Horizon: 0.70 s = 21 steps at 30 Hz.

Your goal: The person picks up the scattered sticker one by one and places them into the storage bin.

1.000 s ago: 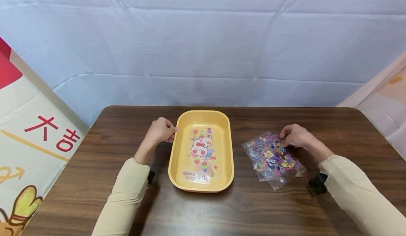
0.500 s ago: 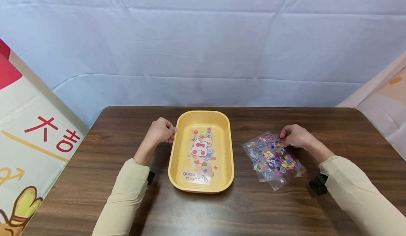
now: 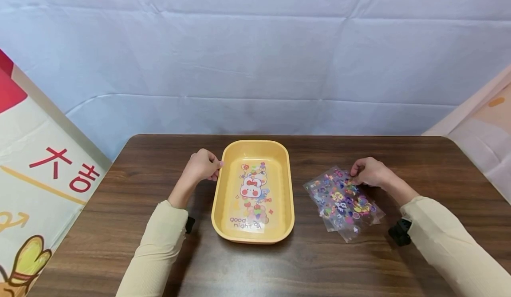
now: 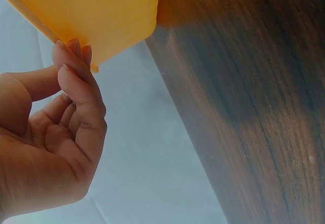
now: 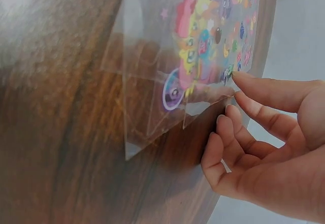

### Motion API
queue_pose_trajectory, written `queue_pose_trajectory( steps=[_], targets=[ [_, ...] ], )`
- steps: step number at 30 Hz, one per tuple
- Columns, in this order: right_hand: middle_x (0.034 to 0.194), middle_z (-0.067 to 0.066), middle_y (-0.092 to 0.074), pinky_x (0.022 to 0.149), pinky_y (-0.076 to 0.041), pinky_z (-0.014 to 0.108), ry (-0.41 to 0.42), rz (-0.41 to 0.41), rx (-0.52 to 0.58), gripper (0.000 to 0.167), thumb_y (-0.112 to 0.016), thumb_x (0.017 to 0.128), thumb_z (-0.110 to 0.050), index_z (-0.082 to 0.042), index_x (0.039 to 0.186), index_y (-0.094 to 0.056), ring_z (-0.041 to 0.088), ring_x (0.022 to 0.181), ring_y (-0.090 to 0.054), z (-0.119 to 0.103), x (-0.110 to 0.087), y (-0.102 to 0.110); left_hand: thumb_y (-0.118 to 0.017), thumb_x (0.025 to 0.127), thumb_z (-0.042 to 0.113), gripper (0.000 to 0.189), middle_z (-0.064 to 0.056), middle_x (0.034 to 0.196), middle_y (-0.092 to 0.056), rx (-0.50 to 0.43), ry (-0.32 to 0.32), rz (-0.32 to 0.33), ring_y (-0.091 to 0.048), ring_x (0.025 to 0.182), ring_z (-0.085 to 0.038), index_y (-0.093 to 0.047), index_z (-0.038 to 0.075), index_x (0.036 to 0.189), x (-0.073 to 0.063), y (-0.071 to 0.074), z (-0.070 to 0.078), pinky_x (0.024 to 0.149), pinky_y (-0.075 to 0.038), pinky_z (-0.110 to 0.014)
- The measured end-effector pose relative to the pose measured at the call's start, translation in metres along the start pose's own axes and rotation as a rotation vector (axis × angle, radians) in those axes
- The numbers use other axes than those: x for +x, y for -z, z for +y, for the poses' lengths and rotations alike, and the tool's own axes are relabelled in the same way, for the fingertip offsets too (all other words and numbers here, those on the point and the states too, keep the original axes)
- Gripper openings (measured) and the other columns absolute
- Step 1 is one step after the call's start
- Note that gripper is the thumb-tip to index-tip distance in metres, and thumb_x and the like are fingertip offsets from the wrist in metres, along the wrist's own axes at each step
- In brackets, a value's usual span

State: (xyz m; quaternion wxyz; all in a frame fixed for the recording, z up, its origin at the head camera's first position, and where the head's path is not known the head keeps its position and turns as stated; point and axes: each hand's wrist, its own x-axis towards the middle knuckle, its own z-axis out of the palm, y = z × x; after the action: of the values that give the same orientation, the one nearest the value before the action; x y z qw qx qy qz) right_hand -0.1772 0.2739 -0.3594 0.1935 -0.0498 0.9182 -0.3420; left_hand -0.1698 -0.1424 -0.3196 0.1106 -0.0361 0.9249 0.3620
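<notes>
A yellow tray (image 3: 288, 186) stands on the table, with a clear sticker sheet (image 3: 250, 188) showing a rabbit and the words "good night" lying flat inside. My left hand (image 3: 203, 164) pinches the tray's left rim between thumb and fingers; the left wrist view shows this hand (image 4: 68, 115) at the tray's edge (image 4: 111, 21). To the right lie several overlapping clear sticker sheets (image 3: 339, 199) with colourful small prints. At their upper right edge my right hand (image 3: 371, 171) pinches a sheet; in the right wrist view the thumb and forefinger of this hand (image 5: 269, 137) meet on the edge of the sheets (image 5: 203, 46).
The brown wooden table (image 3: 319, 266) ends at a far edge in front of a pale blue cloth backdrop (image 3: 255, 57). A printed panel (image 3: 52, 177) stands at the left. Each wrist carries a black device, such as the right wrist camera (image 3: 400, 232).
</notes>
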Motion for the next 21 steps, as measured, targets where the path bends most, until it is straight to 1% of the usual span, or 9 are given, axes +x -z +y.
queue_pose_trajectory(
  steps=[4, 8, 13, 17, 21],
  targets=[
    [0.072, 0.006, -0.053, 0.05, -0.036, 0.028, 0.003, -0.006, 0.019, 0.014, -0.062, 0.083, -0.001, 0.007, 0.09, -0.053, 0.014, 0.055, -0.04, -0.001, 0.0, 0.0, -0.059, 0.09, 0.015, 0.033, -0.007, 0.059, -0.061, 0.005, -0.001, -0.002, -0.06, 0.052, -0.015, -0.055, 0.002, 0.06, 0.0, 0.0, 0.0, 0.061, -0.054, -0.034],
    [0.071, 0.006, -0.053, 0.05, -0.035, 0.028, 0.013, 0.007, 0.019, 0.015, -0.062, 0.082, -0.002, 0.008, 0.09, -0.053, 0.014, 0.055, -0.039, -0.004, 0.0, -0.001, -0.059, 0.09, 0.015, 0.033, -0.007, 0.059, -0.061, 0.006, -0.006, -0.001, -0.06, 0.051, -0.014, -0.055, 0.003, 0.059, -0.001, 0.0, 0.001, 0.06, -0.054, -0.034],
    [0.076, 0.009, -0.055, 0.055, -0.037, 0.03, 0.027, 0.028, -0.022, 0.018, -0.067, 0.078, -0.002, 0.007, 0.088, -0.055, 0.02, 0.064, -0.043, -0.01, 0.004, -0.004, -0.059, 0.09, 0.014, 0.033, -0.007, 0.058, -0.061, 0.002, -0.004, 0.0, -0.059, 0.051, -0.013, -0.054, 0.003, 0.059, -0.002, 0.0, 0.001, 0.06, -0.054, -0.034],
    [0.078, 0.012, -0.055, 0.059, -0.04, 0.031, 0.004, 0.041, -0.074, 0.016, -0.067, 0.075, 0.001, 0.006, 0.085, -0.056, 0.024, 0.068, -0.045, -0.012, 0.007, -0.007, -0.059, 0.09, 0.014, 0.033, -0.007, 0.058, -0.061, -0.001, -0.004, 0.001, -0.059, 0.051, -0.013, -0.055, 0.003, 0.059, -0.003, 0.0, 0.002, 0.06, -0.054, -0.034],
    [0.078, 0.013, -0.054, 0.059, -0.041, 0.031, -0.023, 0.064, -0.113, 0.015, -0.066, 0.071, 0.001, 0.004, 0.082, -0.056, 0.025, 0.07, -0.045, -0.012, 0.008, -0.009, -0.059, 0.09, 0.014, 0.033, -0.007, 0.058, -0.061, -0.002, -0.001, -0.002, -0.059, 0.051, -0.014, -0.055, 0.003, 0.059, -0.004, 0.0, 0.003, 0.061, -0.054, -0.034]
  ],
)
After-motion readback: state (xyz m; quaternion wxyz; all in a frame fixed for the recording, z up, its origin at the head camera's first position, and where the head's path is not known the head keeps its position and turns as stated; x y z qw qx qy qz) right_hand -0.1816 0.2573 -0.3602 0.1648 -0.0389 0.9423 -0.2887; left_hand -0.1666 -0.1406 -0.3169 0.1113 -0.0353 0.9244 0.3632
